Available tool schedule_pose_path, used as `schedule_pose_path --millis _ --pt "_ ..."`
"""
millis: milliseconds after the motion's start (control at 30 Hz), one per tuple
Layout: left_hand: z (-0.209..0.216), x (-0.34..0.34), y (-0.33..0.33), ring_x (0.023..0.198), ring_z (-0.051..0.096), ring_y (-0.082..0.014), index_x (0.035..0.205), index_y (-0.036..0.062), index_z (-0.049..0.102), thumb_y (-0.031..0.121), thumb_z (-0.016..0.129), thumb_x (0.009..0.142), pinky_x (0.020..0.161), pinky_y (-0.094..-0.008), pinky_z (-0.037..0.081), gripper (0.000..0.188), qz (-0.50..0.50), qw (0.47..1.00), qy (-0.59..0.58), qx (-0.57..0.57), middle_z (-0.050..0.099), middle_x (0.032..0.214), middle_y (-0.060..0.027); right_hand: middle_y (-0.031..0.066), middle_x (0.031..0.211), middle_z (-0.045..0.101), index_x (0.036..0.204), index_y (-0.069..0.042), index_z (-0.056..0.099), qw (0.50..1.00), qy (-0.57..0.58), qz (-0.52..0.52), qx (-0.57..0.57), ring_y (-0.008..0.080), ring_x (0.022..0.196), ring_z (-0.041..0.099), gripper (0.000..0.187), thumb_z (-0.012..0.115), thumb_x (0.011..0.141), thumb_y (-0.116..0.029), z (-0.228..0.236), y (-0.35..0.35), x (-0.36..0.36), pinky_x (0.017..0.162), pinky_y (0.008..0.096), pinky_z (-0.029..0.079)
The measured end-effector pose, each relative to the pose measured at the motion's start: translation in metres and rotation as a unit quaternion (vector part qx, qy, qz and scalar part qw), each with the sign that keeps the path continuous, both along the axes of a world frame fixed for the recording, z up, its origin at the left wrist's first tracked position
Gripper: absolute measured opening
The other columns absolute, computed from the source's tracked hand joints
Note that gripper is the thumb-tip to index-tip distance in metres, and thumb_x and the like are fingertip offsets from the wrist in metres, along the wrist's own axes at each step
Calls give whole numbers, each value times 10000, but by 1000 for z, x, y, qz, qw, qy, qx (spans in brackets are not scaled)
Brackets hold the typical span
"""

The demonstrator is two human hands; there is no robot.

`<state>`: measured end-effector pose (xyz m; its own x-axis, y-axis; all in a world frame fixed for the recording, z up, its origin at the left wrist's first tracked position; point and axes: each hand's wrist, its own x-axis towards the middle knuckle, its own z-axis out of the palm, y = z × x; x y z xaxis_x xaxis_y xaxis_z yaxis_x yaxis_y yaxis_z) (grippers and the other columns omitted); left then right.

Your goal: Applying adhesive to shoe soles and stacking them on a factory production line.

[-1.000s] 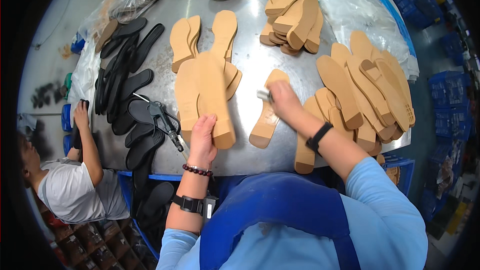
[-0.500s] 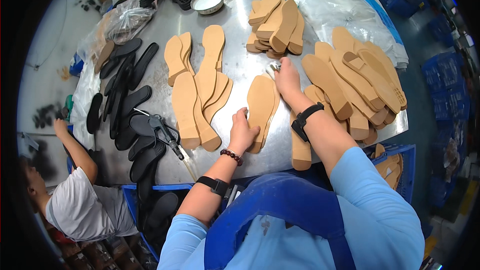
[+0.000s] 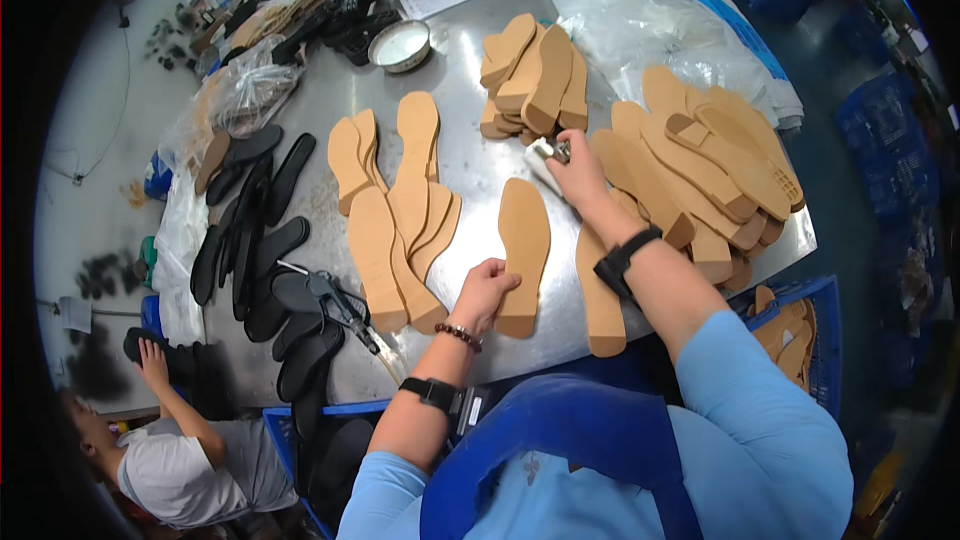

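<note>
My left hand [image 3: 488, 292] is closed on the near left edge of a tan shoe sole [image 3: 525, 240], thumb lying on its face. The sole points away from me, its heel end close to the table's front edge. My right hand [image 3: 582, 175], just right of the sole's toe, grips a small white and metallic tool [image 3: 542, 162]; its exact kind is unclear. Tan soles [image 3: 370, 250] lie overlapped left of my left hand. A larger pile of soles [image 3: 715, 160] spreads right of my right hand, and a single sole [image 3: 598, 290] lies under that forearm.
A stack of soles [image 3: 540, 75] and a white-filled bowl [image 3: 400, 45] stand farther back. Black soles [image 3: 250, 210] and a dark hand tool [image 3: 340, 305] lie left. Plastic sheeting [image 3: 650, 25] covers the far right. A co-worker [image 3: 190, 460] handles a black sole at the left.
One sole now shows at my left hand where two overlapped. The tool in my right hand has turned, its white part now toward the sole. The co-worker's hand now holds a black sole.
</note>
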<state>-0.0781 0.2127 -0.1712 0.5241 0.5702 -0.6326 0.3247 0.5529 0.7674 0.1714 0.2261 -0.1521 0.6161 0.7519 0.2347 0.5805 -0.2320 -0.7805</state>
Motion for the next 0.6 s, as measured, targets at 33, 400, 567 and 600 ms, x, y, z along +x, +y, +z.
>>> schedule_pose_path --millis 33,400,567,600 --pt "6 -5 -1 817 630 -146 1009 -1 568 -6 611 863 738 -292 539 153 17 999 -33 -14 632 920 -63 192 924 614 1088 -24 510 998 58 -1 23 361 872 610 372 704 780 -101 6 -11 -8 771 421 487" --pt "145 154 170 975 646 -256 1247 -70 479 99 553 931 809 -379 559 366 10 974 -186 131 607 1138 -181 47 900 576 1149 -38 516 944 319 -74 46 112 789 566 416 733 795 -50 30 -173 -20 689 255 490" --pt "104 220 161 1039 545 -266 1360 -51 361 198 634 862 909 -375 456 620 156 871 -15 465 517 1181 -190 62 979 556 1253 -5 438 941 290 -132 110 112 845 562 534 724 803 -33 47 -215 -3 724 251 493" --pt "82 227 135 970 545 -223 1303 -45 410 179 639 850 864 -344 466 555 149 844 -17 515 525 1125 -157 59 983 550 1269 0 425 939 283 -158 120 114 845 561 551 721 806 -31 47 -227 1 726 253 495"
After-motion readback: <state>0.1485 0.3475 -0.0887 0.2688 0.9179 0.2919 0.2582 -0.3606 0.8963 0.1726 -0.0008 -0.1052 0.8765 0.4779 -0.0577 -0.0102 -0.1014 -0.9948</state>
